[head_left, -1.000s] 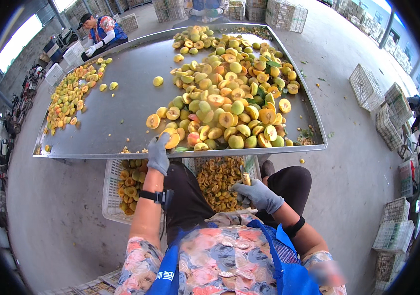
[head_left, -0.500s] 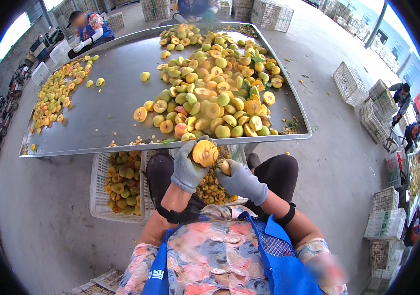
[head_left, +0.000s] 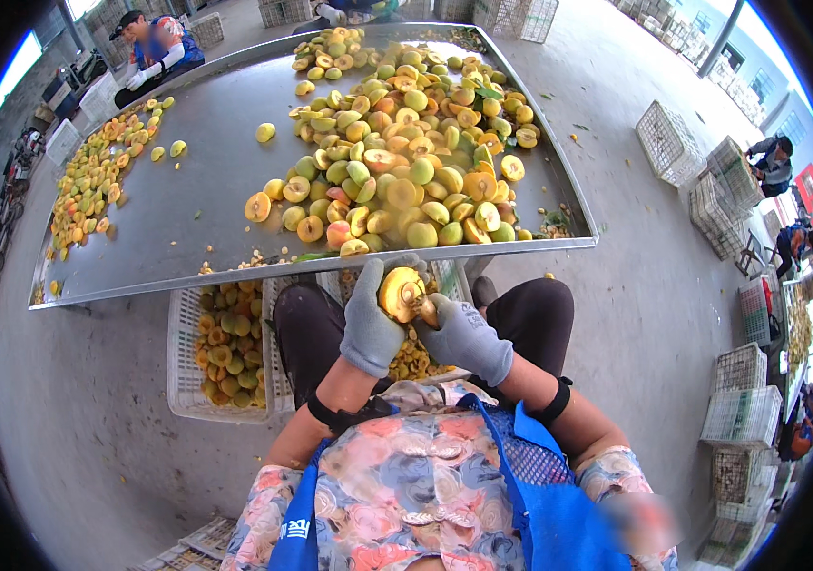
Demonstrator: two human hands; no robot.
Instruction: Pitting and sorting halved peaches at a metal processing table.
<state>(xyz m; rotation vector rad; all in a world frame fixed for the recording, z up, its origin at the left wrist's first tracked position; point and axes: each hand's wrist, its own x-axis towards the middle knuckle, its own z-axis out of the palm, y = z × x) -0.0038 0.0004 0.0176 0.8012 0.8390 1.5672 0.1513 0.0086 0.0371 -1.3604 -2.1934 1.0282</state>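
Note:
My left hand (head_left: 373, 322), in a grey glove, is closed around a yellow peach half (head_left: 401, 293), its cut face turned toward my right hand. My right hand (head_left: 466, 335), gloved the same way, grips a small hand tool with a brownish handle (head_left: 428, 311). The tool's end meets the middle of the cut face; its exact shape is hidden by the fruit and fingers. Both hands are just off the near edge of a metal table (head_left: 225, 205), above my lap. A big heap of halved peaches (head_left: 382, 157) lies on the table beyond them.
A smaller heap of peach halves (head_left: 92, 186) lies at the table's left. Below its near edge stands a white crate of peach halves (head_left: 173, 366); another crate with yellow pieces (head_left: 413, 362) sits between my legs. A co-worker (head_left: 164, 52) sits far left. Crates (head_left: 670, 143) stand right.
My right hand has brought the tool onto the peach half's cut face, where it was beside the fruit before. The peach half has tilted toward the right hand. The view has shifted slightly.

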